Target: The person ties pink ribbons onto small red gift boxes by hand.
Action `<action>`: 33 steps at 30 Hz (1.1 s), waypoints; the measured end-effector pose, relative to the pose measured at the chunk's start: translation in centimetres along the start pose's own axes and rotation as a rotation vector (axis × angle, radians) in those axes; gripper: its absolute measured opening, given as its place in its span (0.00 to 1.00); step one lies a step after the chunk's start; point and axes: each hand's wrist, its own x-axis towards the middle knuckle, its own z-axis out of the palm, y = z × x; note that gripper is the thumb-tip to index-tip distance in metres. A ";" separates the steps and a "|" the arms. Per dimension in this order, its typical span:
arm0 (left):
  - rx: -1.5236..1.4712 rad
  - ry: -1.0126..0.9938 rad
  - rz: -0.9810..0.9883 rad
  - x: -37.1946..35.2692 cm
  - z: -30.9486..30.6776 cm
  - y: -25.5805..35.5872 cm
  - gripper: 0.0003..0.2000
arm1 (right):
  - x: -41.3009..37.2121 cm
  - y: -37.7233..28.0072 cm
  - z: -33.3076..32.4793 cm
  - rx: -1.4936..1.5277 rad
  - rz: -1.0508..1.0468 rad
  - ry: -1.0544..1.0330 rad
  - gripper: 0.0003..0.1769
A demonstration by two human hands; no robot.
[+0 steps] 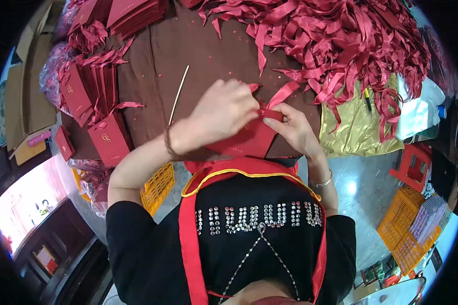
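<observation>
**Q:** Ribbon [282, 94] fitting at the top edge of the red bag [245, 143]: what is the recommended method?

**A:** Keep the bag flat on the brown cloth [213, 48], directly in front of the body at 6 o'clock. Judged from the grip, both pinches should stay close together so the ribbon does not twist. Its free tail points to 1 o'clock.

**Q:** Hand state?

**A:** The left hand [224, 114] is curled almost closed, its fingertips clamping the bag's upper edge. The right hand [293, 129] has thumb and forefinger closed on the ribbon at its base.

**Q:** Surroundings?

**A:** The thin stick [178, 95] lies untouched at 11 o'clock. The loose ribbon pile [341, 40] is at 1 o'clock, and the stacked bags [109, 138] at 9 o'clock.
</observation>
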 end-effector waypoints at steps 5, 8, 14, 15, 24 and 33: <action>0.145 0.202 -0.081 -1.1 2.7 1.9 0.12 | 0.0 -0.5 0.0 -0.078 -0.035 -0.026 0.09; 0.231 0.263 -0.080 -1.2 2.8 2.5 0.13 | -0.1 -1.4 0.1 -0.153 -0.077 -0.032 0.09; 0.414 0.272 0.007 -2.3 3.4 2.1 0.13 | -0.1 -0.7 0.5 -0.138 -0.104 -0.005 0.09; 0.462 0.274 0.030 -2.5 3.5 2.1 0.13 | 0.0 -0.4 0.6 -0.117 -0.115 0.002 0.09; 0.465 0.245 0.009 -1.2 3.4 2.2 0.11 | 0.1 -1.3 0.7 -0.186 -0.060 0.032 0.11; 0.289 0.249 -0.027 -1.6 3.1 1.5 0.11 | 0.2 -1.5 0.5 -0.174 -0.029 0.002 0.12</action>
